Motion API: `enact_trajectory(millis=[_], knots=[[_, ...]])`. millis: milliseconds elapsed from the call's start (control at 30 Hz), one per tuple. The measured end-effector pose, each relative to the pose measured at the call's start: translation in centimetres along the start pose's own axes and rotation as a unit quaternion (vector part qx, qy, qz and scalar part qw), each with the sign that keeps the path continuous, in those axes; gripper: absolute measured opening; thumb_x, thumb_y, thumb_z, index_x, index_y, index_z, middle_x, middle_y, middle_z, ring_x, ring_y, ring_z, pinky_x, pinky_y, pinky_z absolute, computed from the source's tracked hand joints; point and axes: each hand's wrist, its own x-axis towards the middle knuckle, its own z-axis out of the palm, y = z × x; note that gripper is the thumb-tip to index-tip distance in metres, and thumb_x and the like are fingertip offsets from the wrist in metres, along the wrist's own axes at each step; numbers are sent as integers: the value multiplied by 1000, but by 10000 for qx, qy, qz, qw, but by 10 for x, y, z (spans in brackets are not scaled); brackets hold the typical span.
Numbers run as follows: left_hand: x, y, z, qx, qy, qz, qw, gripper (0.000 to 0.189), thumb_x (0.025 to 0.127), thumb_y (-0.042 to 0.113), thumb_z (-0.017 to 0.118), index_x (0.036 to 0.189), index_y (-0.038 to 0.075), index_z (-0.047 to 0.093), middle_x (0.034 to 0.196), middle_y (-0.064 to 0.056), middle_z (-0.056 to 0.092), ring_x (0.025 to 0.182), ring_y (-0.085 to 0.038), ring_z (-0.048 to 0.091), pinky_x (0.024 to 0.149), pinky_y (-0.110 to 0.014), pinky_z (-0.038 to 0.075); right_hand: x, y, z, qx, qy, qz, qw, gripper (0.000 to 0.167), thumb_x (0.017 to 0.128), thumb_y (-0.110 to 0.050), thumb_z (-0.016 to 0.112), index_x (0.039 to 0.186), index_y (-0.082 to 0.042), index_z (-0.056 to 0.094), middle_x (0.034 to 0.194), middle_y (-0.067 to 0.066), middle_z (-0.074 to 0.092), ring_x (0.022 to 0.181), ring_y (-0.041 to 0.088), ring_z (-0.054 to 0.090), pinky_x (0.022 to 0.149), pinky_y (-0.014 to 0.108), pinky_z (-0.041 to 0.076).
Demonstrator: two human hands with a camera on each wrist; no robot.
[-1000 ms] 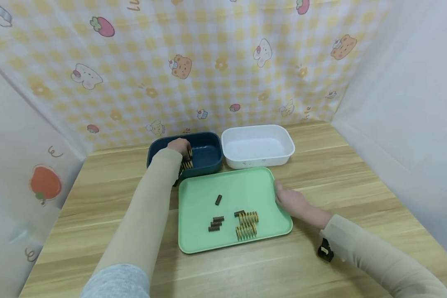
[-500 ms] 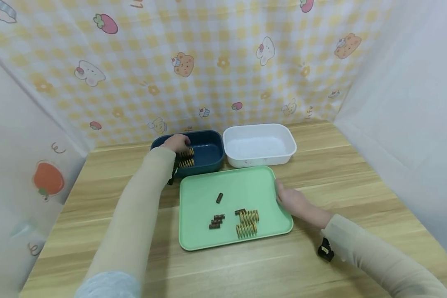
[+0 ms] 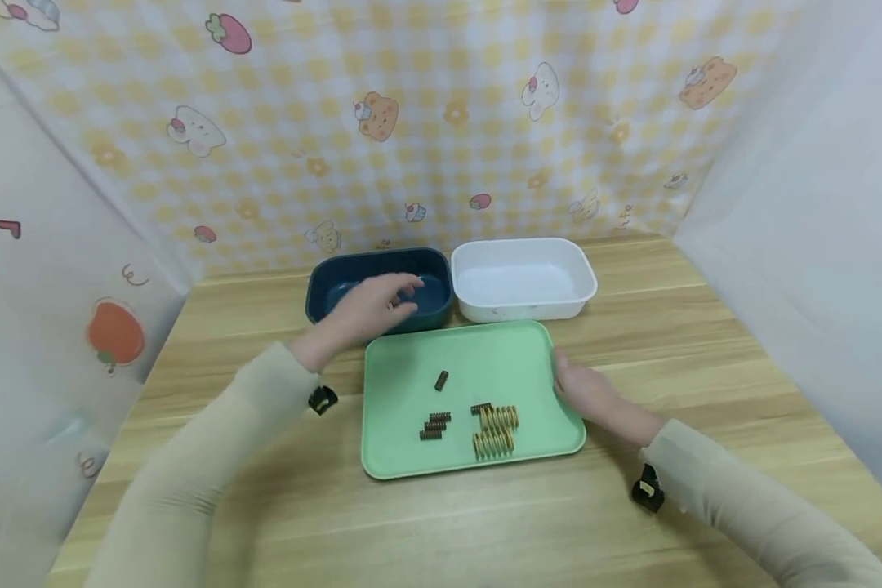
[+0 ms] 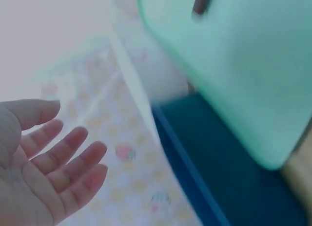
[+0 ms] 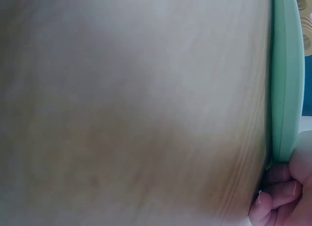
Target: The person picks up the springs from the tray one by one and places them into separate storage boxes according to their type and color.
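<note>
My left hand (image 3: 371, 309), empty and with loosely spread fingers, is over the dark blue bin (image 3: 435, 317); the left wrist view shows its bare palm and fingers (image 4: 73, 158). It covers the part of the bin where gold springs lay. At the right edge of the light green tray (image 3: 478, 351), my right hand (image 3: 586, 394) grips the rim, fingers curled beneath it in the right wrist view. On the tray lie two large gold springs (image 3: 493, 443), with a small dark spring (image 3: 479, 408) against them. Several more small dark springs (image 3: 435, 425) are grouped to their left, and one dark spring (image 3: 441, 380) lies apart.
A white bin (image 3: 522, 312) stands beside the blue one, both behind the tray on the wooden table (image 3: 441, 523). A yellow checked curtain (image 3: 441, 155) hangs at the back, with pale sheets on both sides.
My left hand has come up out of the blue bin, leaving gold springs in it, and moved right and nearer with fingers spread. My right hand keeps its grip on the tray.
</note>
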Motion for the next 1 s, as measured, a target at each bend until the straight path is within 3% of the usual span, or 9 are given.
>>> enact_trajectory(millis=[133, 233, 467, 567, 733, 1000], knots=[[-14, 21, 30, 167, -376, 624, 9972, 38, 90, 21, 58, 126, 8, 53, 116, -9, 60, 102, -23, 59, 84, -36, 49, 0, 2, -1, 30, -200, 134, 9997, 47, 90, -6, 44, 128, 18, 31, 48, 0, 38, 38, 11, 35, 34, 21, 27], [-19, 30, 49, 158, -707, 926, 9931, 37, 90, 20, 58, 124, 7, 54, 116, -10, 60, 102, -23, 58, 84, -35, 49, 4, 3, 0, 96, -184, 125, 9997, 46, 90, -6, 43, 127, 17, 30, 50, 2, 39, 39, 14, 37, 34, 24, 29], [-27, 61, 99, 79, -1596, 1137, 9806, 37, 90, 20, 57, 126, 11, 54, 117, -5, 59, 101, -17, 57, 85, -31, 47, 5, 4, 2, -151, -124, 54, 9998, 40, 89, -5, 45, 123, 15, 35, 46, -2, 34, 36, 10, 33, 32, 21, 26], [-27, 71, 117, 393, -1527, 1324, 9786, 35, 89, 17, 57, 124, 13, 56, 112, -3, 59, 96, -14, 57, 79, -26, 48, 5, 6, 2, -102, -183, 148, 9997, 38, 89, -5, 44, 121, 13, 35, 46, -1, 35, 36, 12, 34, 32, 23, 26], [-21, 80, 134, 758, -1320, 1454, 9776, 32, 87, 12, 57, 119, 13, 59, 101, -3, 60, 84, -12, 56, 69, -21, 46, 6, 6, 2, 14, -328, 263, 9991, 39, 90, -6, 42, 123, 13, 33, 47, 1, 36, 37, 13, 36, 32, 23, 27], [-12, 87, 135, 659, -1922, 1144, 9724, 33, 87, 15, 60, 120, 10, 57, 104, -4, 60, 82, -10, 51, 71, -22, 45, 6, 6, 2, 27, -403, 273, 9988, 42, 91, -7, 41, 125, 15, 31, 49, 3, 40, 38, 15, 39, 32, 25, 31]])
